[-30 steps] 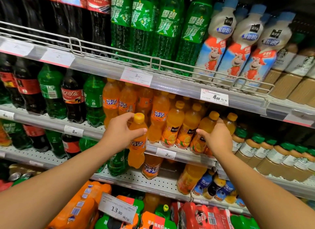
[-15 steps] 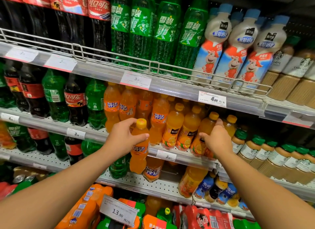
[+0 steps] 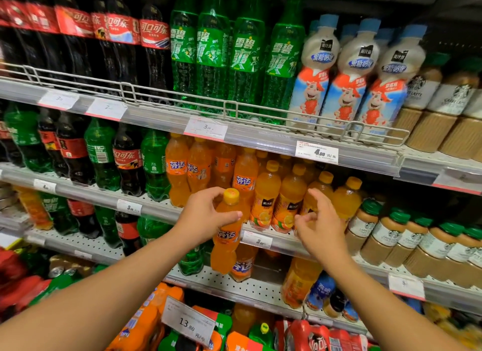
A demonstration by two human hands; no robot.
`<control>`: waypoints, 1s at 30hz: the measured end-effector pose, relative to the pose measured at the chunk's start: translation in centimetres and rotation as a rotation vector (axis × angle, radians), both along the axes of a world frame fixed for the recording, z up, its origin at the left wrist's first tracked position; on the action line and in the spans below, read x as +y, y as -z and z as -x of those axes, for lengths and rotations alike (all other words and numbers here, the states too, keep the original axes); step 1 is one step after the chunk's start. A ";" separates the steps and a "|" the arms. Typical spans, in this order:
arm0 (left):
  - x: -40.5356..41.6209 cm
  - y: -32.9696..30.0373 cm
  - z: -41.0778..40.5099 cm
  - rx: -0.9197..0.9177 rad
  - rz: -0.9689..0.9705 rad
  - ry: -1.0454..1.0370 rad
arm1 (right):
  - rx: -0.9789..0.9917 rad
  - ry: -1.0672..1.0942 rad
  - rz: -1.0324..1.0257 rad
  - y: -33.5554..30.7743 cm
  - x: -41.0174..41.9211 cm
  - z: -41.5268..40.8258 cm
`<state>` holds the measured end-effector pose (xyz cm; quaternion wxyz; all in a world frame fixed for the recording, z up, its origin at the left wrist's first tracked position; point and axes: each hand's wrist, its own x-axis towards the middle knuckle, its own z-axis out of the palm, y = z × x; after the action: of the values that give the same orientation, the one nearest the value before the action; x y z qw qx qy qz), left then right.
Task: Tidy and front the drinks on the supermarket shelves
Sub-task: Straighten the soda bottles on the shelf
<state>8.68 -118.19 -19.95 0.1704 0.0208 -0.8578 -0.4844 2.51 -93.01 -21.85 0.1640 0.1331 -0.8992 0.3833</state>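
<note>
Head view: nearest the camera, the left hand (image 3: 208, 217) grips an orange soda bottle (image 3: 226, 235) around its shoulder, thumb across the front just under the yellow cap, holding it in the air in front of the middle shelf edge (image 3: 146, 207). The right hand (image 3: 319, 225) hovers beside it with fingers loosely spread, holding nothing, just before the orange juice bottles (image 3: 288, 204) on that shelf. The held bottle looks full, so likely fairly heavy, its thin plastic smooth and a little yielding; the waist or shoulder seems the surest place to hold. Behind, the row of orange soda bottles (image 3: 187, 168) stands packed close, with dark cola (image 3: 127, 160) to the left. The upper shelf's price rail (image 3: 260, 139) hangs low over the caps, leaving little headroom, so the bottle probably has to go in low and upright.
</note>
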 end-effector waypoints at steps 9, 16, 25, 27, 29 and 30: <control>1.2 -1.9 -2.1 0.018 -0.056 -0.016 | -0.181 -0.410 -0.002 -1.3 -8.6 -5.4; -3.7 -1.8 -2.9 0.035 -0.068 0.006 | -0.028 -0.318 -0.051 -1.1 -14.1 -6.2; -18.7 -6.3 -0.1 0.320 0.610 0.063 | 0.062 -0.134 0.033 -4.0 -20.1 -5.2; -21.0 -7.7 1.7 0.398 0.912 -0.019 | 0.088 -0.091 0.011 -4.7 -20.6 -4.6; -22.5 -8.3 3.3 0.367 1.096 -0.073 | 0.096 -0.050 -0.009 -5.2 -21.0 -4.0; -22.9 -8.4 4.0 0.335 1.141 -0.088 | 0.096 -0.031 -0.013 -5.3 -21.2 -3.8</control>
<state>4.66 -141.12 -11.58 0.3074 -0.1152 -0.9424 0.0638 6.27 -114.17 -16.52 0.2002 0.1663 -0.8906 0.3730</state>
